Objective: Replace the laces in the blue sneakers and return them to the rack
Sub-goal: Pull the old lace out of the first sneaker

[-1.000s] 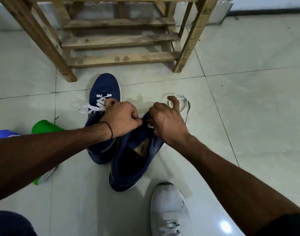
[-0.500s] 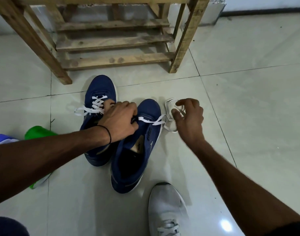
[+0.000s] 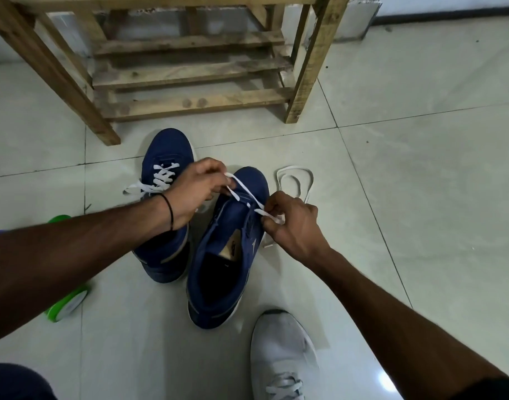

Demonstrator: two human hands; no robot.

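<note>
1. Left hand (image 3: pixel 195 192) and right hand (image 3: pixel 291 223) each pinching white flat lace (image 3: pixel 241 192) over right blue canvas sneaker (image 3: pixel 224 269).
2. Laced left blue sneaker (image 3: pixel 164 157) touching beside it, near wooden slatted rack (image 3: pixel 189 102).
3. Bare tiled floor (image 3: pixel 420 183) rightward.

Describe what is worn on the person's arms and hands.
Both forearms are bare, no gloves or rings visible. The left hand has a thin black band around its wrist. The right hand wears nothing; a dark sleeve edge shows near the upper arm.
</note>
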